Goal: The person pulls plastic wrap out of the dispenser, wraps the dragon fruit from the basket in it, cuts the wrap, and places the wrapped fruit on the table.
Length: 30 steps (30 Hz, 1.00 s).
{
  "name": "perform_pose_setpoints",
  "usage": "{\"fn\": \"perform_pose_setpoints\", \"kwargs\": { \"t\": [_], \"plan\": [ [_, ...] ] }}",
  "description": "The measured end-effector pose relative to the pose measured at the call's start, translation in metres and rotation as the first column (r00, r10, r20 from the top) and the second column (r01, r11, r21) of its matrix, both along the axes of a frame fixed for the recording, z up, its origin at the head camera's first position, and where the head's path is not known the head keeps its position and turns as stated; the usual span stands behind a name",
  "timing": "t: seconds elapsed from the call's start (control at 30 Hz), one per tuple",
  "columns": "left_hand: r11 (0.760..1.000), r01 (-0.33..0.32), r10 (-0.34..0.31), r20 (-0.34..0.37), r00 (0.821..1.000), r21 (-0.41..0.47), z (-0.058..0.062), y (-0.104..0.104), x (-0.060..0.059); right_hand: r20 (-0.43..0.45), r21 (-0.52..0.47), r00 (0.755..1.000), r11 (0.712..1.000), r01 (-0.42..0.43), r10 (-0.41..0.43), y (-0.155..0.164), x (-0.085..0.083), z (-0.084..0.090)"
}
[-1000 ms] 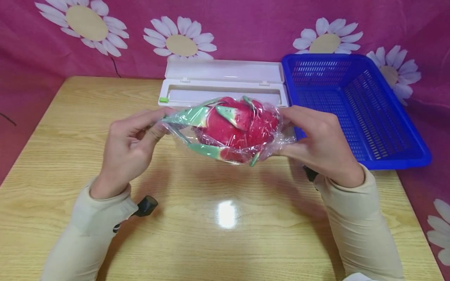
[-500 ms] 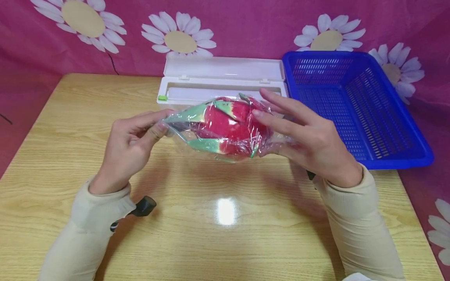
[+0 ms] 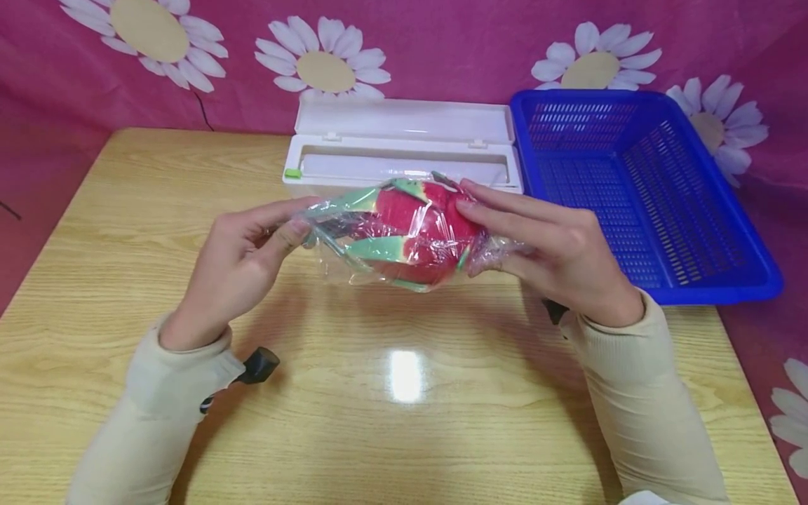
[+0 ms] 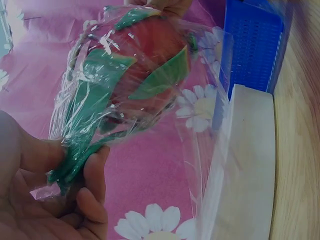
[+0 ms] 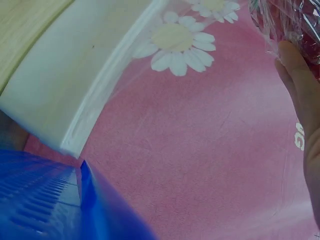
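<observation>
wrapped dragon fruit [image 3: 413, 235] between both hands' grip

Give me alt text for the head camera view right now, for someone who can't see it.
Two hands hold a red and green dragon fruit wrapped in clear film above a wooden table: the left hand pinches its green end, the right hand lays straight fingers over its other end. Behind it sit an open white wrap dispenser and a blue basket.
</observation>
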<state>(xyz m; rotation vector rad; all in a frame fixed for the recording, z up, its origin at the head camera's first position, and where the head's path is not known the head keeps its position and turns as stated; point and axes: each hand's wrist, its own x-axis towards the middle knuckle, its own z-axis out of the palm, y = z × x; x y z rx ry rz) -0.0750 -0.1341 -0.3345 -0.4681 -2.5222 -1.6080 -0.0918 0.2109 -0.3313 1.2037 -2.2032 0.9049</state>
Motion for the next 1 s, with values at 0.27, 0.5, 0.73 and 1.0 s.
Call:
{"fn": "perform_pose_setpoints", "kwargs": {
  "t": [0.27, 0.5, 0.73, 1.0],
  "plan": [
    [0.993, 0.009, -0.002, 0.057, 0.998, -0.118, 0.003, 0.003, 0.002, 0.064, 0.046, 0.997, 0.998, 0.044, -0.047, 0.003, -0.002, -0.002],
    [0.935, 0.092, -0.085, 0.036, 0.996, -0.342, 0.003, 0.000, -0.001, 0.111, 0.096, 0.992, 0.994, 0.051, -0.062, 0.004, -0.006, -0.001],
    [0.904, 0.131, -0.149, -0.012, 0.989, -0.407, -0.004, -0.004, -0.007, 0.152, 0.124, 0.987, 0.992, 0.033, -0.052, 0.005, -0.009, -0.004],
    [0.922, 0.199, -0.199, 0.034, 0.979, -0.333, -0.010, -0.010, -0.017, 0.196, 0.149, 0.979, 0.989, 0.019, -0.048, 0.002, -0.011, -0.009]
  ]
}}
